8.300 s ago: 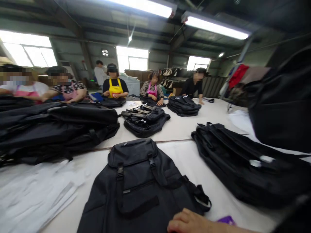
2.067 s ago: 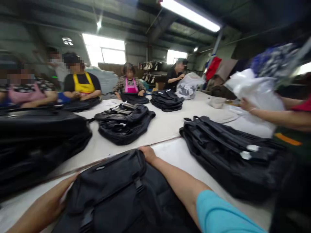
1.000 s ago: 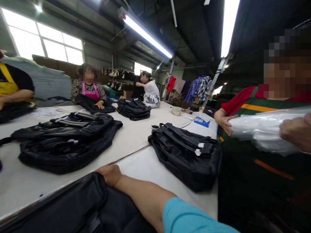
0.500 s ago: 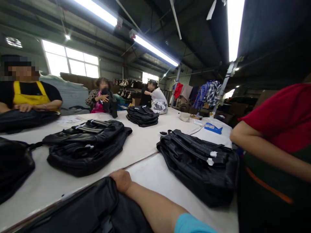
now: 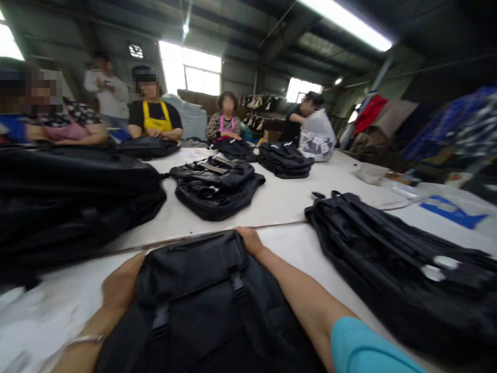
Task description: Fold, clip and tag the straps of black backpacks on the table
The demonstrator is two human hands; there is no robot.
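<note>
A black backpack (image 5: pixel 202 274) lies in front of me, its flap and two buckle straps facing up. My left hand (image 5: pixel 122 280) grips its left upper edge, and on that wrist is a metal bracelet. At the top right corner my right hand (image 5: pixel 249 241) is closed round the edge. The fingers of both hands are largely hidden behind the bag.
To the right lies a stack of black bags (image 5: pixel 388 259) with white tags. Another black bag (image 5: pixel 77 191) is at left, and more bags (image 5: pixel 219 189) lie across the white table (image 5: pixel 283 202). Several people stand along the far side.
The view has swung left, showing more people on that side. My left hand is now visible on the backpack's left edge. The person in red has left the view.
</note>
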